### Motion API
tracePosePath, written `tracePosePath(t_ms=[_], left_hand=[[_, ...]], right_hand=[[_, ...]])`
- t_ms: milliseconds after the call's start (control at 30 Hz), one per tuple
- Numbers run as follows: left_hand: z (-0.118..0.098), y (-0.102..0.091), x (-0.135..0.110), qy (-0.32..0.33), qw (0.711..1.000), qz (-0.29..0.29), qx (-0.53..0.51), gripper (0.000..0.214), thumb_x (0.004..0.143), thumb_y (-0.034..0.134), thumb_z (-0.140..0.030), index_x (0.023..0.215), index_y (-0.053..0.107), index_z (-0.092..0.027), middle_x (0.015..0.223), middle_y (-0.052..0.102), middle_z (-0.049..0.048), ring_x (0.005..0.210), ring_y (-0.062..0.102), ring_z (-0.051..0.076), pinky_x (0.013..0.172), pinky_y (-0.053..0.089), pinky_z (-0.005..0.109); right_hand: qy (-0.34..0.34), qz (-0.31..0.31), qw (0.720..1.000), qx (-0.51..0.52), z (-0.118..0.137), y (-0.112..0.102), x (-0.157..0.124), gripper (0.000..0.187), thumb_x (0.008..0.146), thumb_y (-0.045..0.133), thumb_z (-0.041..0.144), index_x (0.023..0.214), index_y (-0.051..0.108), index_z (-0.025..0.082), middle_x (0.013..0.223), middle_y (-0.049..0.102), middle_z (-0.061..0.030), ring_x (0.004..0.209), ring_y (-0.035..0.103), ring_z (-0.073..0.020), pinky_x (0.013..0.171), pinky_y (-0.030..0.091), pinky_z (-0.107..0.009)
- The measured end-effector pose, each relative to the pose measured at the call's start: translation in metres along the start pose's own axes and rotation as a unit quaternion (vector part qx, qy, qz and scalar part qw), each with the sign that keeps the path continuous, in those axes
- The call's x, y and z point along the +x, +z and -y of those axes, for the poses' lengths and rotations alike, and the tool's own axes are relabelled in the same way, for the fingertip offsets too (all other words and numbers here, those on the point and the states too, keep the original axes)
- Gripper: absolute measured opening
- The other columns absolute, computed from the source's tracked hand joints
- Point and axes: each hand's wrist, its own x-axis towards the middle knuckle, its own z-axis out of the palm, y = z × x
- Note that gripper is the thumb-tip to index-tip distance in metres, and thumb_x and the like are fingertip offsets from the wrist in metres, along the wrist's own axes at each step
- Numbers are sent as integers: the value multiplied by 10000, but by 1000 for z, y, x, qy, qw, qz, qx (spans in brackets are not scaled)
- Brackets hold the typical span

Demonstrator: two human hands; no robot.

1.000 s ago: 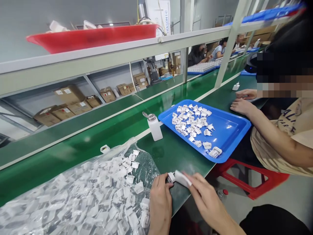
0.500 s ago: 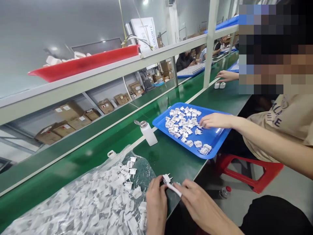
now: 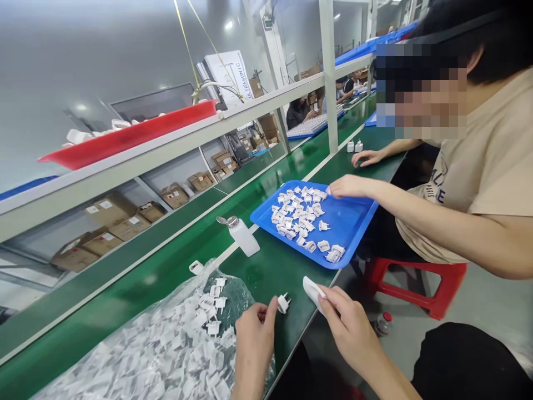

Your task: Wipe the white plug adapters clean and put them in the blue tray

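My left hand [image 3: 254, 339] pinches a small white plug part [image 3: 283, 303] between thumb and fingers, just above the green table near its front edge. My right hand [image 3: 347, 325] is closed on a white wipe pad [image 3: 313, 289], held a little apart to the right of the plug part. To the left of my left hand lies a clear plastic bag [image 3: 166, 344] full of several white plug parts.
A blue tray [image 3: 353, 219] with several white plug parts sits further along the table; a co-worker's hand [image 3: 347, 188] reaches into it. A white dispenser bottle [image 3: 242, 236] stands beside the tray. A red tray [image 3: 125, 136] rests on the shelf above, a red stool [image 3: 416, 283] stands below.
My hands have come apart: the wipe pad has left the plug part and moved right. The co-worker's hand has shifted toward the tray's far edge. The view has turned right.
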Motion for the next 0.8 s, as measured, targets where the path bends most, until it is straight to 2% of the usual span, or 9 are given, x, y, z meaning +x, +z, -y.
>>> tracePosePath(t_ms=[67, 133, 200, 267, 400, 567, 700, 800], left_hand=[[8, 3, -4, 37, 998, -40, -34, 401, 879, 576, -541, 921, 726, -172, 814, 726, 89, 726, 648, 248, 691, 485, 351], [19, 11, -7, 75, 994, -58, -47, 457, 863, 612, -426, 1213, 663, -135, 1064, 726, 143, 847, 660, 264, 770, 521, 390], [29, 21, -8, 104, 992, -51, -40, 559, 847, 606, -283, 1382, 569, -127, 1234, 683, 173, 966, 655, 276, 815, 535, 408], [35, 29, -6, 126, 990, -50, -39, 599, 850, 569, -184, 1445, 522, -141, 1307, 660, 171, 1081, 638, 281, 883, 532, 421], [39, 35, 3, 159, 984, -63, -45, 487, 870, 527, -109, 1345, 615, -167, 1255, 694, 148, 1103, 653, 269, 944, 524, 427], [37, 32, 11, 178, 982, -37, -49, 374, 863, 478, -61, 1114, 728, -179, 992, 744, 95, 911, 693, 235, 831, 556, 384], [37, 30, 14, 181, 982, -26, -53, 383, 836, 493, -51, 1074, 749, -209, 920, 743, 65, 855, 697, 221, 780, 560, 347], [38, 33, 14, 180, 982, -35, -54, 393, 818, 500, -41, 1056, 759, -217, 900, 743, 64, 850, 699, 228, 772, 561, 349]], right_hand=[[1, 1, 1000, -9, -2, 3, 3, 382, 1058, 391, 370, 1264, 683, 235, 912, 662, -54, 817, 667, -215, 717, 520, -321], [-4, 8, 1000, -19, -3, 9, 4, 394, 1064, 368, 357, 1293, 660, 227, 907, 648, -57, 815, 662, -219, 722, 527, -336], [-15, 22, 999, -33, -3, 15, 6, 408, 1068, 344, 334, 1344, 623, 224, 917, 627, -61, 820, 658, -220, 741, 536, -355], [-29, 37, 998, -50, -1, 23, 8, 427, 1068, 325, 306, 1396, 583, 217, 947, 608, -74, 841, 656, -229, 776, 546, -389], [-52, 49, 994, -81, 3, 41, 12, 461, 1067, 280, 259, 1440, 535, 170, 968, 584, -106, 859, 649, -260, 807, 554, -468], [-121, 109, 983, -89, 2, 63, 6, 461, 1031, 346, 158, 1437, 545, 249, 964, 626, -83, 875, 641, -243, 798, 578, -419], [-131, 127, 978, -104, -4, 71, 10, 481, 1015, 340, 129, 1448, 527, 224, 961, 625, -89, 874, 634, -248, 789, 575, -428], [-125, 140, 975, -117, -4, 73, 24, 441, 1022, 341, 145, 1398, 565, 202, 911, 599, -70, 801, 629, -226, 738, 565, -385]])
